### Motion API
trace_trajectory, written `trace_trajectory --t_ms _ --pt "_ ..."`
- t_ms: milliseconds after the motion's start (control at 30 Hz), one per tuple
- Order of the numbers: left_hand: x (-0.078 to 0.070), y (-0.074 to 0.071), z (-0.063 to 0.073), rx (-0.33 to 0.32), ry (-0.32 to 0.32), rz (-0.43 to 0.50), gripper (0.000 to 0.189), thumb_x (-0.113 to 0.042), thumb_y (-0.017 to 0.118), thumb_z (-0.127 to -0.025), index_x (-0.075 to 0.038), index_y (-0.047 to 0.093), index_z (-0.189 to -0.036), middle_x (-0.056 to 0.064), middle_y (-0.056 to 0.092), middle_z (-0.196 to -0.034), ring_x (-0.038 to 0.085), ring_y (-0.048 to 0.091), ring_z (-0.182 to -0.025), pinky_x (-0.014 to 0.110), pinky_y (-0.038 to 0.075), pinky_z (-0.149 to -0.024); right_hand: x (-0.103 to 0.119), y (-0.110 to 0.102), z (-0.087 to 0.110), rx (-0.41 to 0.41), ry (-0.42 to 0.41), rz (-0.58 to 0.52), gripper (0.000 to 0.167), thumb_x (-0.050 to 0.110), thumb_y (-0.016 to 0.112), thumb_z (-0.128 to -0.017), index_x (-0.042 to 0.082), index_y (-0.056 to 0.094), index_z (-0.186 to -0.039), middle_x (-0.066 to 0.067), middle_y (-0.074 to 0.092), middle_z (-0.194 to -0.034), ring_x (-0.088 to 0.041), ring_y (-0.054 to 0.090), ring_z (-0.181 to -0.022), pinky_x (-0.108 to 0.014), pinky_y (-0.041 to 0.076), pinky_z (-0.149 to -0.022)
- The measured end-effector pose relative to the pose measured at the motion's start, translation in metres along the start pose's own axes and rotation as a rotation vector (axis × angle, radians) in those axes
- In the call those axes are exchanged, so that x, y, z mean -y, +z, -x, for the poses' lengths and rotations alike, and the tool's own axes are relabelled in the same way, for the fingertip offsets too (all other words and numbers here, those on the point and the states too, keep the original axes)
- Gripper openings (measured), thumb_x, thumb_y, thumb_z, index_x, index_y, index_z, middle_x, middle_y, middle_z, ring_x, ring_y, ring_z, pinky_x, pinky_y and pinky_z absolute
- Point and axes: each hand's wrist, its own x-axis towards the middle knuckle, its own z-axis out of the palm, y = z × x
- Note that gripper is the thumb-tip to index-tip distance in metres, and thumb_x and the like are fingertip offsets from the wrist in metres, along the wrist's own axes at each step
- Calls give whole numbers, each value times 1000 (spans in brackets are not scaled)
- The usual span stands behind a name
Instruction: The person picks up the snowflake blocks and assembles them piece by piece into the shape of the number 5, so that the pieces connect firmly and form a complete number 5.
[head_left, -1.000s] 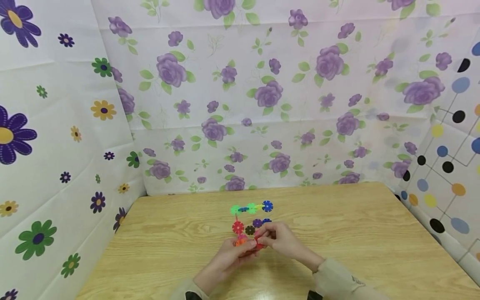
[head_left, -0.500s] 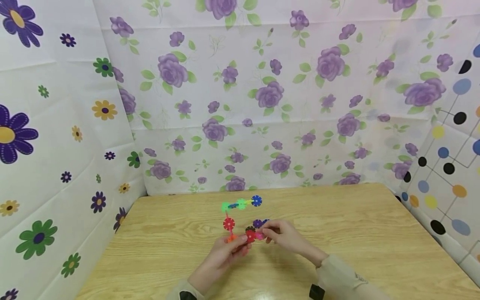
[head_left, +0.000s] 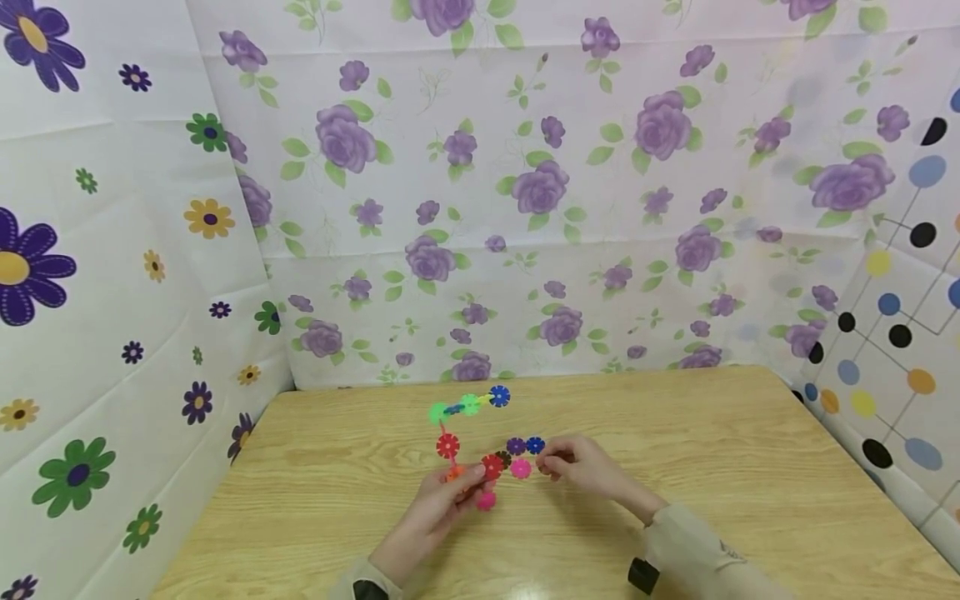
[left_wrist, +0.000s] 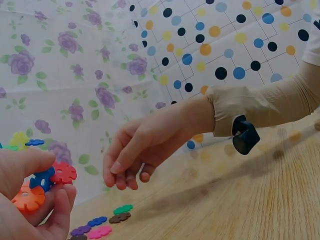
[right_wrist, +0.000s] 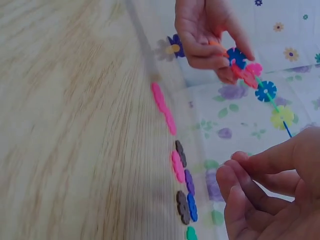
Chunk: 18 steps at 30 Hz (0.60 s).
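Observation:
My left hand grips a chain of interlocking snowflake discs, lifted off the table. A red disc sits at the fingertips, with a blue disc and an orange disc beside it in the left wrist view. From the hand the chain runs up past another red disc to green discs and a blue end disc. My right hand hovers to the right, fingers loosely bent, apart from the chain. Nothing shows between its fingers in either wrist view.
Loose discs lie flat on the wooden table: pink, purple, blue, green and brown. Another pink spot lies below the left fingers. Patterned cloth walls stand behind and at both sides.
My right hand has come away from the chain and moved right, over the loose discs. My left hand has carried the chain to the left.

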Motion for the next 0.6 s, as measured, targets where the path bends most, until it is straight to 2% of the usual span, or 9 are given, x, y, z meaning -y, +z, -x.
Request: trace_trajectory --t_ms 100,267,400,600 --pt "0 -1 0 -11 -3 3 21 -22 68 -91 -7 68 -105 -5 71 -90 6 65 -85 21 53 -81 -3 -4 2 -14 13 23 19 9 53 -98 -1 69 -103 -18 68 -98 -25 64 -81 -40 56 -67" --pt "-1 -4 -1 -17 -4 21 33 -24 67 -92 -3 64 -116 -5 68 -93 5 61 -86 19 51 -80 -12 -9 2 -50 23 162 14 4 59 -93 1 68 -103 -13 68 -98 -15 60 -80 -23 52 -67" --pt "-1 -4 0 -15 4 43 26 -21 66 -93 -5 65 -114 -6 68 -94 5 61 -86 18 51 -79 -17 -11 1 -61 21 254 16 -2 64 -85 -1 67 -101 -11 68 -91 -11 58 -79 -19 50 -68" --pt "0 0 1 -5 7 95 12 -19 65 -93 -11 69 -101 -5 68 -92 4 59 -84 16 50 -77 -24 -7 -7 -55 91 326 22 0 72 -80 0 67 -101 -4 65 -83 -11 56 -73 -22 49 -62"
